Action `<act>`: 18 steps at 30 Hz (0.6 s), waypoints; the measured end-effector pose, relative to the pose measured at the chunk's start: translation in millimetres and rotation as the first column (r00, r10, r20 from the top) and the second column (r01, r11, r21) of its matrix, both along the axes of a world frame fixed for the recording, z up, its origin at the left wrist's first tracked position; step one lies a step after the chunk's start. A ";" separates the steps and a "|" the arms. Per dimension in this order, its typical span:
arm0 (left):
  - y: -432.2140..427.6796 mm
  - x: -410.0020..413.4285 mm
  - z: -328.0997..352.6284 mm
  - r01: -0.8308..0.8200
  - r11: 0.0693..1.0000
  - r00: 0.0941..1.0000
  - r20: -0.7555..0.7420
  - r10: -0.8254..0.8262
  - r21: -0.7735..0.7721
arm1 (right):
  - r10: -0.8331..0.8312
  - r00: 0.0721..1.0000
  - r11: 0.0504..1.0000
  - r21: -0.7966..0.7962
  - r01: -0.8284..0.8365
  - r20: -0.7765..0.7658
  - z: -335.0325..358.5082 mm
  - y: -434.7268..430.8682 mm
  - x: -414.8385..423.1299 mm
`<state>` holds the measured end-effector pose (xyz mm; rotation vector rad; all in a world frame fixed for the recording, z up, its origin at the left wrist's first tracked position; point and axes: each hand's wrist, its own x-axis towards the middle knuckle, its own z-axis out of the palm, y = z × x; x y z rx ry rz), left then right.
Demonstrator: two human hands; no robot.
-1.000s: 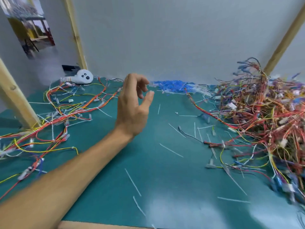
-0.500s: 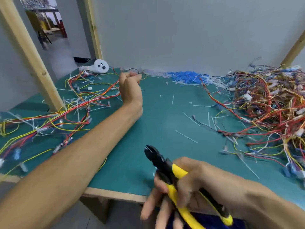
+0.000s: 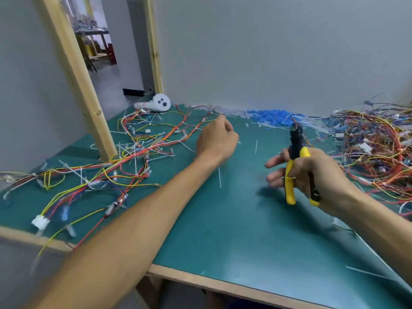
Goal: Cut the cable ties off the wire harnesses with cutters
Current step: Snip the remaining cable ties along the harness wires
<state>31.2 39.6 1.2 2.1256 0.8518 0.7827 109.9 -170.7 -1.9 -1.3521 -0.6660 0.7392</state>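
Observation:
A loose wire harness (image 3: 138, 150) of red, orange and yellow wires with white cable ties is spread over the left of the green table (image 3: 223, 230). My left hand (image 3: 217, 141) reaches over to its far end, fingers curled round the orange-red wires there. My right hand (image 3: 321, 175) grips yellow-handled cutters (image 3: 297, 141) above the table's middle right, with the black jaws pointing up and apart from any wire. A big tangled pile of harnesses (image 3: 374, 148) fills the right side.
Cut white tie strips (image 3: 219, 180) lie scattered on the mat. A heap of blue pieces (image 3: 272, 114) lies along the back wall. A white round device (image 3: 160, 103) sits at the back left. A wooden post (image 3: 84, 90) stands at the left edge.
My left hand went from open and reaching to curled at the harness's far end. My right hand has come up from the front edge with the cutters and raised them over the table.

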 end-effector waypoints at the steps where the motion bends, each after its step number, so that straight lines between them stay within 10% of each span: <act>1: -2.9 -0.8 -4.7 0.024 0.988 0.988 -0.153 0.000 0.151 | 0.076 0.997 0.997 -0.022 -0.076 -0.025 -3.8 1.6 -5.3; 5: 8.1 -10.5 -6.1 -0.005 0.835 0.858 -0.426 0.287 0.551 | 0.162 0.981 0.987 0.018 -0.161 -0.109 -14.4 2.3 -6.4; 11: 31.3 -21.6 -0.6 -0.067 0.882 0.580 -0.701 0.415 0.467 | 0.181 0.970 0.983 0.072 -0.172 -0.160 -16.2 -1.4 -3.0; 18: 36.9 -32.3 11.1 -0.029 0.876 0.643 -0.662 0.384 0.481 | 0.202 0.966 0.979 0.058 -0.195 -0.161 -13.0 -2.7 -6.5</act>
